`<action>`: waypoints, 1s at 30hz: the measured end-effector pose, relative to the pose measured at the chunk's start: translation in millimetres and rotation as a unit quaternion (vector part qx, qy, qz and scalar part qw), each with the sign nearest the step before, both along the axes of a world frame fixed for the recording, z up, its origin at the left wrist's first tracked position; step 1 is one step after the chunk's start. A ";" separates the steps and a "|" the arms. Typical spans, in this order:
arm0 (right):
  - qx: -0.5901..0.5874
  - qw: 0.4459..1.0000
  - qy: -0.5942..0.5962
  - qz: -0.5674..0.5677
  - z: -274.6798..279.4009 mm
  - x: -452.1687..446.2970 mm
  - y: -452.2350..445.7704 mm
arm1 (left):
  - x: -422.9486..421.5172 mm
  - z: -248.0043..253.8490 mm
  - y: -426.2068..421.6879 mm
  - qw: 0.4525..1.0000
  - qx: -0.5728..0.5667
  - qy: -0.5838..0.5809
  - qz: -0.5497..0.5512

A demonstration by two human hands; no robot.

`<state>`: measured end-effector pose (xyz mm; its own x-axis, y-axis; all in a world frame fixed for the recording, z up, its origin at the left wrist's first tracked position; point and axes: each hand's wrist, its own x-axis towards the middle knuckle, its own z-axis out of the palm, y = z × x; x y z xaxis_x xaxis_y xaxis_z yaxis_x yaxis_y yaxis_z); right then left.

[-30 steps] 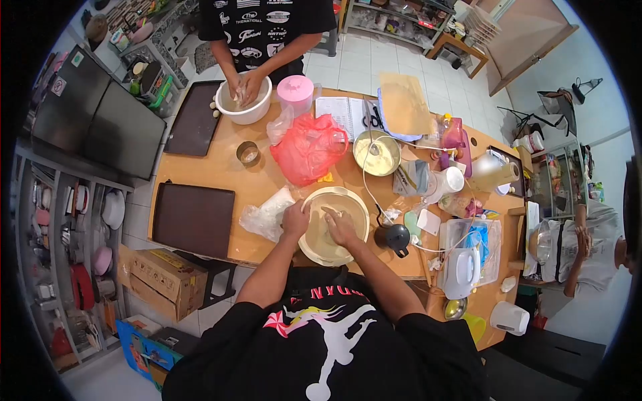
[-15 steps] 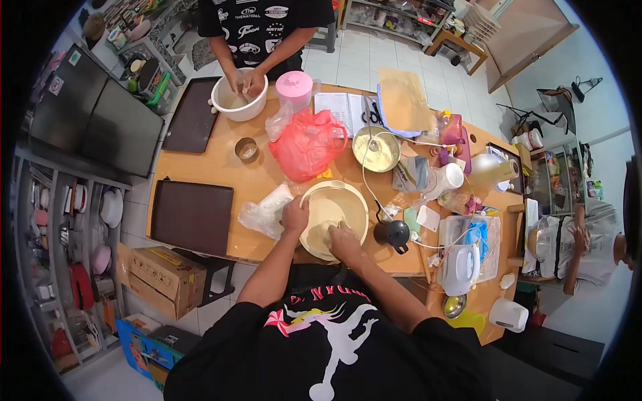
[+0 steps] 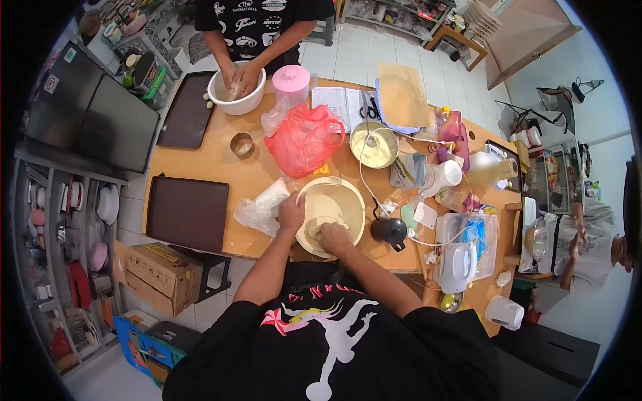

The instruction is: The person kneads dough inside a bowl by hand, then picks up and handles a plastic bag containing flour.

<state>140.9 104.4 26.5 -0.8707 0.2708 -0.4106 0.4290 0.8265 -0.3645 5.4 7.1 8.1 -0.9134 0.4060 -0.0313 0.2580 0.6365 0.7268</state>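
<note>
A cream bowl (image 3: 352, 200) stands at the table edge right before me, with pale dough (image 3: 327, 226) in its lower part. My left hand (image 3: 291, 212) is closed on the bowl's left rim. Inside the bowl, my right hand (image 3: 334, 238) presses on the dough with its fingers curled, their tips hidden against it. A clear plastic bag of white contents (image 3: 263, 206) lies left of the bowl. Beyond it sits a red plastic bag (image 3: 305, 140). A metal bowl of pale yellow mixture (image 3: 374, 145) stands to the back right.
Dark trays (image 3: 188, 212) lie at the left. A co-worker across the table has both hands in a white bowl (image 3: 237, 105). A black-lidded jug (image 3: 388, 231), cable and plastic box (image 3: 493, 234) stand at the right. Another person is at the far right.
My right hand has moved from open fingers in the bowl to a curled press on the dough, slightly lower and left. My left hand stays on the rim.
</note>
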 end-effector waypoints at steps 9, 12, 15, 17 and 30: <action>-0.460 0.768 -0.136 -0.425 -29.9 -38.2 27.1 | 0.6 -1.2 -1.8 1.000 0.026 0.010 -0.003; -0.606 0.599 -0.101 -0.513 -38.9 -41.0 37.0 | 1.1 0.3 -0.6 1.000 0.022 -0.005 -0.004; -0.722 0.474 -0.058 -0.501 -32.1 -31.7 38.6 | 0.5 1.3 -3.1 1.000 0.002 -0.012 -0.005; -0.801 0.386 -0.029 -0.457 -21.6 -17.9 37.7 | -0.8 3.6 -1.8 1.000 -0.008 -0.012 -0.004; -0.079 0.994 0.050 -0.053 -1.6 -51.5 46.8 | 0.9 0.0 -0.4 1.000 0.002 -0.007 -0.003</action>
